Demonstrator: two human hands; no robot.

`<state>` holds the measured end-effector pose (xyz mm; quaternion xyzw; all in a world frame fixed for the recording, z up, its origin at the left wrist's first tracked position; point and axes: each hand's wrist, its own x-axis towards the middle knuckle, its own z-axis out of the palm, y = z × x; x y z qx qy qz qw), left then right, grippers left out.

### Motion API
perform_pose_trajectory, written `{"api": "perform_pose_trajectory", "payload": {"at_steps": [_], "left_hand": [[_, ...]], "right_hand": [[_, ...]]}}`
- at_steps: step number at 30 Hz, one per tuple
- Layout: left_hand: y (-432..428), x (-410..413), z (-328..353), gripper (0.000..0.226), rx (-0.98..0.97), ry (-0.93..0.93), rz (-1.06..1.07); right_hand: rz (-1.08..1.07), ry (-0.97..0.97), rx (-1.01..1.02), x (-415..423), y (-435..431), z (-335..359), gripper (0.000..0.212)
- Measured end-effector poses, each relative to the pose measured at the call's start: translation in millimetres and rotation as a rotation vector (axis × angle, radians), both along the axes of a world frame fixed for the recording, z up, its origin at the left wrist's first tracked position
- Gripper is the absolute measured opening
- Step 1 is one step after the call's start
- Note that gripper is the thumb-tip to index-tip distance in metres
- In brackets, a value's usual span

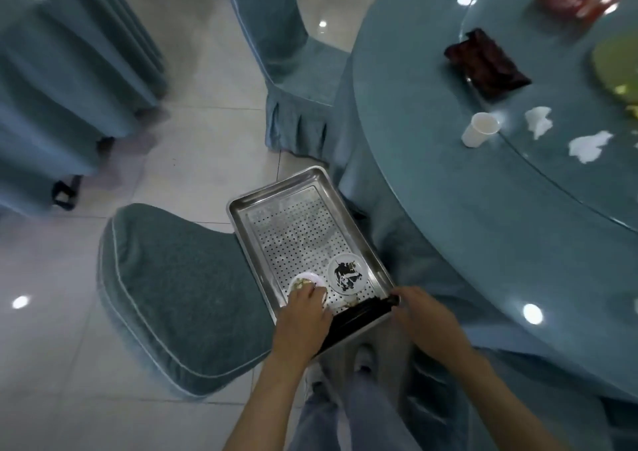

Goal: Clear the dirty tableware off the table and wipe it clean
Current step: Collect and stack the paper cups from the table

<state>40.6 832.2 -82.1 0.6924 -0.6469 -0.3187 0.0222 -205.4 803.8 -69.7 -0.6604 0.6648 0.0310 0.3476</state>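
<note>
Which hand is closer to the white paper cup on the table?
Right. The right hand is at the near edge of the tray, below the paper cup; the left hand holds a small dish farther left.

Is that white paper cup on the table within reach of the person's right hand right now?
Probably yes: the paper cup stands near the edge of the table with nothing between it and the right hand, but that hand first has to let go of the black chopsticks.

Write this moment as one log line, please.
left hand: grips small dish in tray | right hand: holds black sticks at tray edge | table: cup, tissues uncleared
</note>
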Motion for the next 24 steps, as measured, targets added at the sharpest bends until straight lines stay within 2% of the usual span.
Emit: {"api": "perform_pose_trajectory", "payload": {"at_steps": [3, 8, 16, 24], "left_hand": [[1, -24, 44, 0.041, -0.04, -0.014, -0.12], [-7, -68, 92, 0.042, -0.168, 0.002, -0.303], [-44, -168, 96, 0.04, -0.194, -0.074, -0.587], [-84, -278, 96, 0.041, -0.286, -0.172, -0.724]], "right_hand": [[-0.008, 0.057, -0.146, -34, 26, 45, 0.031], [-0.229, 0.087, -0.386, -87, 66, 72, 0.021], [-0.552, 0.14, -0.3, -188, 92, 84, 0.034], [-0.621, 0.172, -0.424, -308, 64, 57, 0.04]]}}
